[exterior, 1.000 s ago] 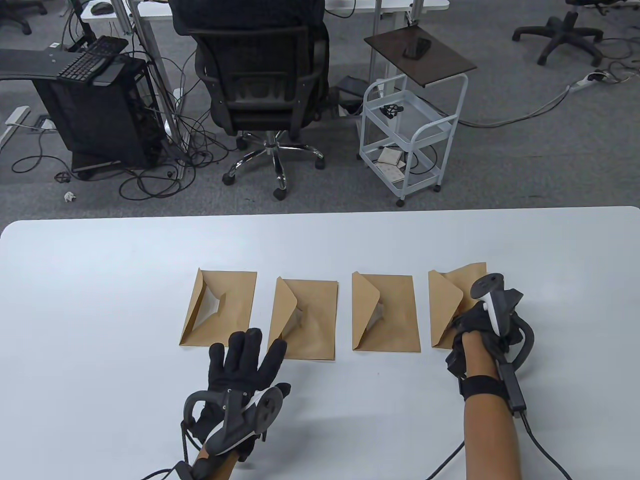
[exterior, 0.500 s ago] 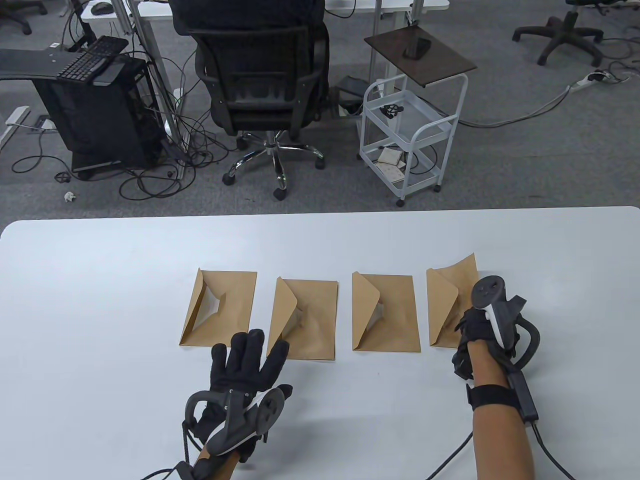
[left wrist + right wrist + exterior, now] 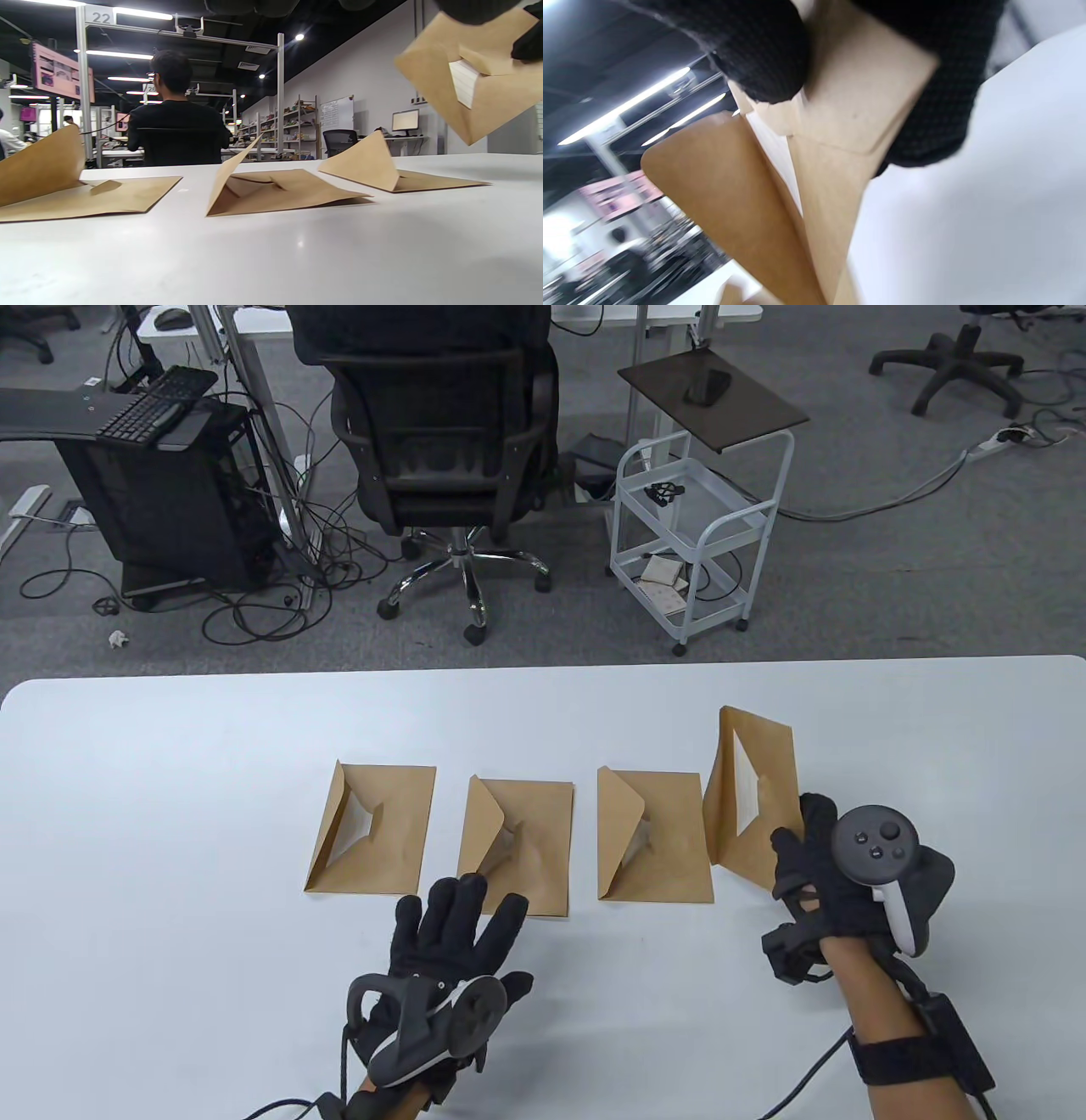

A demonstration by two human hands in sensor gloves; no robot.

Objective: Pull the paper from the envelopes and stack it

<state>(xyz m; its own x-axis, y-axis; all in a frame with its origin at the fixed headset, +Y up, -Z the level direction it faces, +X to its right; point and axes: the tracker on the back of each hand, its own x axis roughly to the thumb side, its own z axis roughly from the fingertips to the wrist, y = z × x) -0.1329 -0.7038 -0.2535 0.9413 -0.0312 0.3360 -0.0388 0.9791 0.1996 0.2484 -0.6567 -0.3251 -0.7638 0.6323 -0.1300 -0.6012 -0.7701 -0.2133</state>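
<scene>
The right hand [image 3: 827,869] pinches the rightmost envelope [image 3: 751,797] at its near right corner and holds it tilted up off the white table [image 3: 170,831], its flap open toward the left; in the right wrist view two gloved fingers [image 3: 763,55] press the brown paper from either side, and a strip of white paper [image 3: 778,156] shows inside the open mouth (the left wrist view shows the same white sheet [image 3: 463,82] peeking out of the lifted envelope); the sheet sits inside the envelope, not drawn out. Three more brown envelopes lie flat in a row on the table to the left of the lifted one, each with its flap raised: the far-left envelope [image 3: 373,830], the second envelope [image 3: 517,848] and the third envelope [image 3: 655,833], set just beside one another with narrow gaps between. The left hand [image 3: 454,937] lies spread and holding nothing, palm down, its fingertips at the near edge of the second envelope; whether they touch the paper cannot be told.
</scene>
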